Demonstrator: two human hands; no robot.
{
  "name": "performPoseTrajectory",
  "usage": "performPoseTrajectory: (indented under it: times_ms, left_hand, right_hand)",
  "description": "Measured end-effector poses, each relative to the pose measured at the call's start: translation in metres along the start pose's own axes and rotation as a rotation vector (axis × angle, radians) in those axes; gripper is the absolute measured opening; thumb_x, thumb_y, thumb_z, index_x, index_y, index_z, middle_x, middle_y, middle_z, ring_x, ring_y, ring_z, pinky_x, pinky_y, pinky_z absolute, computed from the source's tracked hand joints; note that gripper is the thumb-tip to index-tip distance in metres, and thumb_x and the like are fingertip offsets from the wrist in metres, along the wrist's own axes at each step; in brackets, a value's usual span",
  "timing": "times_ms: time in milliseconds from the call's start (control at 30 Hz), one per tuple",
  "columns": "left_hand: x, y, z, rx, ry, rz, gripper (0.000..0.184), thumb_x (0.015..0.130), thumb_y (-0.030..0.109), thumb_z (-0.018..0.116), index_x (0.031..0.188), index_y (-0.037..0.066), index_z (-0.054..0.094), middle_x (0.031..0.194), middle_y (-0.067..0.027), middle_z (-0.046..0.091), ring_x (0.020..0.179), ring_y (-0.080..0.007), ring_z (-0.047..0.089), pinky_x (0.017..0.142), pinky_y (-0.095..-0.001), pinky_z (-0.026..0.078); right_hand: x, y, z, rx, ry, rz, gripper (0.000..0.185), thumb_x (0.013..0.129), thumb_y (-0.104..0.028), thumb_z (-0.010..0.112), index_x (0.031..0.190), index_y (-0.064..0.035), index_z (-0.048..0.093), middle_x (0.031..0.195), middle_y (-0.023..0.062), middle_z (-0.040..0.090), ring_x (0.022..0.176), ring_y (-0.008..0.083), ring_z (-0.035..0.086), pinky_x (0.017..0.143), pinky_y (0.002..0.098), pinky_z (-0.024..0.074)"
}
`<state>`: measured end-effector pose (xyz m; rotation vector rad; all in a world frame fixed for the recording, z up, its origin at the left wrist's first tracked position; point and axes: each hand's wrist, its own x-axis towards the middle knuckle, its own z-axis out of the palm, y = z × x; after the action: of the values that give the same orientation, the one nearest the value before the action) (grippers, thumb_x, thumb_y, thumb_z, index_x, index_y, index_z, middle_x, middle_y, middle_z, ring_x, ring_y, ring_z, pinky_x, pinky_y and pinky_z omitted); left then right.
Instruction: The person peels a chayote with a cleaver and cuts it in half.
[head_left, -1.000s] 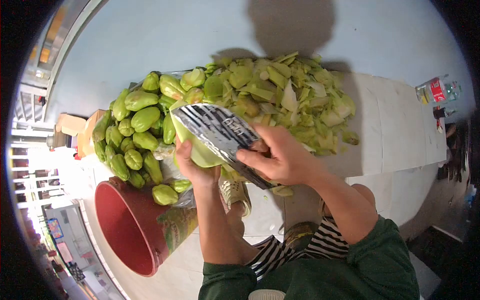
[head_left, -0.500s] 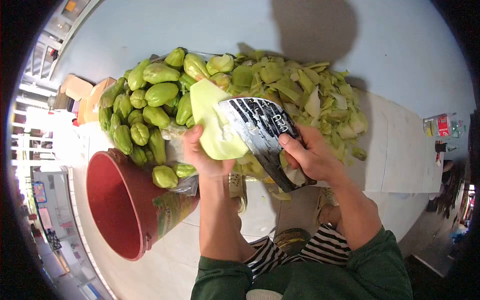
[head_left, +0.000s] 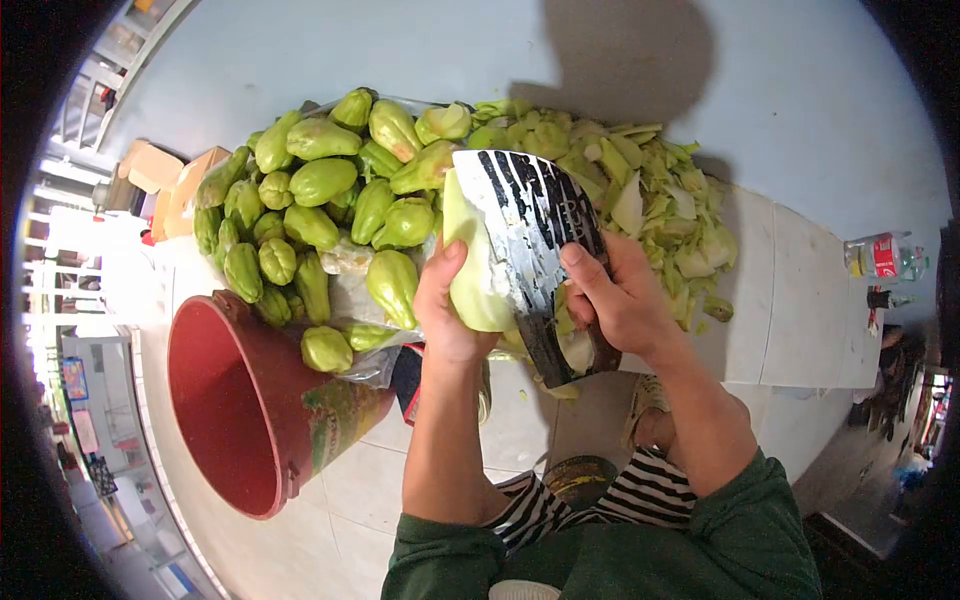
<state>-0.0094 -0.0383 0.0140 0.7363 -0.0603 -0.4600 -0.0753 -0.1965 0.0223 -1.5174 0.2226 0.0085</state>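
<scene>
My left hand (head_left: 455, 305) grips a peeled, pale green chayote (head_left: 468, 250) from below and the left, thumb on its near side. In my right hand (head_left: 625, 295) is a broad-bladed knife (head_left: 530, 225), its blade pale with black stripes and worn patches. Fingers and thumb wrap its dark handle. The blade lies across the chayote's right side and covers much of it, so the cutting edge's contact is hidden. Just left of my hands, a whole chayote (head_left: 392, 288) lies apart from the pile of unpeeled chayotes (head_left: 322, 187).
A heap of green peelings (head_left: 640, 200) spreads on the white tiled ledge (head_left: 800, 300). Below left, a red bucket (head_left: 225, 400) lies tilted with its mouth facing left. A plastic bottle (head_left: 885, 257) is at the far right, and cardboard boxes (head_left: 185, 190) are at the left.
Both hands have brought the chayote and knife closer together; the chayote has shifted right and turned more upright. The blade now covers more of it. Chayotes behind it have come into view.
</scene>
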Motion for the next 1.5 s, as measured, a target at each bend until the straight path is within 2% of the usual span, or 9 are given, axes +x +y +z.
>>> performPoseTrajectory:
  times_ms: [333,633,800,933,1067,1200,1300,1367,1500]
  left_hand:
    - [0.019,-0.013,0.009,0.639,0.124,0.309,0.056,0.092,0.013,0.058,0.14,-0.007,0.038,0.124,-0.0155,0.057,0.111,-0.0188,0.053,0.096,-0.0307,0.043]
    - [0.028,-0.02,-0.002,0.822,0.138,0.439,0.068,0.095,0.036,0.063,0.143,-0.005,0.037,0.116,-0.0161,0.06,0.097,-0.0191,0.059,0.087,-0.0314,0.048]
    - [0.028,-0.005,-0.016,-0.053,0.035,0.028,0.064,0.098,0.058,0.041,0.138,0.008,0.041,0.11,-0.0171,0.06,0.096,-0.0336,0.063,0.081,-0.0429,0.053]
    - [0.019,0.016,-0.014,-0.372,-0.132,-0.013,0.076,0.088,0.071,0.044,0.139,0.015,0.042,0.121,-0.0199,0.056,0.106,-0.0417,0.057,0.075,-0.0554,0.053]
    - [0.017,0.018,-0.015,-0.429,-0.197,-0.021,0.068,0.09,0.061,0.048,0.142,0.017,0.04,0.128,-0.0216,0.05,0.115,-0.0411,0.05,0.074,-0.0572,0.053]
    - [0.021,0.017,-0.018,-0.429,-0.219,-0.051,0.059,0.093,0.053,0.048,0.137,0.015,0.043,0.127,-0.0211,0.049,0.115,-0.0403,0.05,0.078,-0.0539,0.054]
    - [0.021,0.016,-0.015,-0.416,-0.068,-0.064,0.054,0.094,0.052,0.047,0.133,0.014,0.046,0.126,-0.0208,0.05,0.115,-0.0387,0.05,0.08,-0.0512,0.053]
    - [0.022,0.014,-0.016,-0.419,-0.041,-0.052,0.053,0.095,0.051,0.047,0.131,0.014,0.047,0.125,-0.0204,0.051,0.114,-0.0376,0.051,0.081,-0.0495,0.052]
    - [0.024,0.013,-0.024,-0.474,0.02,-0.017,0.05,0.095,0.049,0.047,0.131,0.014,0.046,0.121,-0.0188,0.053,0.111,-0.035,0.052,0.083,-0.0467,0.049]
  right_hand:
    - [0.003,0.002,-0.002,-0.09,0.105,0.037,0.037,0.099,-0.038,0.055,0.078,-0.0073,0.05,0.054,-0.003,0.047,0.046,0.0082,0.044,0.045,0.0265,0.0355]
    - [0.004,-0.006,-0.005,0.288,0.016,0.215,0.03,0.098,-0.034,0.057,0.083,-0.0086,0.05,0.055,-0.0019,0.046,0.047,0.0098,0.046,0.046,0.0277,0.04]
    - [0.006,-0.002,-0.014,0.518,0.037,0.021,0.026,0.099,-0.029,0.057,0.086,-0.0072,0.049,0.055,-0.0008,0.045,0.047,0.0102,0.046,0.046,0.0287,0.0414]
    - [0.012,0.015,-0.03,-0.515,0.635,-0.468,0.024,0.097,-0.022,0.058,0.096,0.0014,0.056,0.06,0.0077,0.058,0.048,0.02,0.055,0.049,0.0348,0.0446]
    - [0.016,0.007,-0.037,-0.701,0.508,-0.318,0.02,0.093,-0.016,0.061,0.098,0.0036,0.056,0.067,0.0209,0.062,0.058,0.0358,0.063,0.052,0.0411,0.0463]
    - [0.012,-0.002,-0.032,-0.655,0.472,-0.345,0.019,0.093,-0.016,0.06,0.096,0.0031,0.056,0.065,0.0195,0.062,0.057,0.0371,0.062,0.052,0.043,0.046]
    - [0.012,0.014,-0.036,-0.737,0.436,-0.415,0.018,0.093,-0.012,0.061,0.097,0.0046,0.057,0.061,0.0146,0.059,0.048,0.0192,0.054,0.048,0.0329,0.0424]
    - [0.013,0.016,-0.034,-0.822,0.374,-0.389,0.017,0.092,-0.014,0.06,0.095,0.0011,0.055,0.063,0.019,0.06,0.059,0.0391,0.062,0.053,0.0457,0.0467]
    - [0.012,0.013,-0.03,-0.829,0.361,-0.418,0.016,0.092,-0.014,0.06,0.095,0.0011,0.055,0.064,0.0199,0.06,0.06,0.0398,0.062,0.054,0.0469,0.0471]
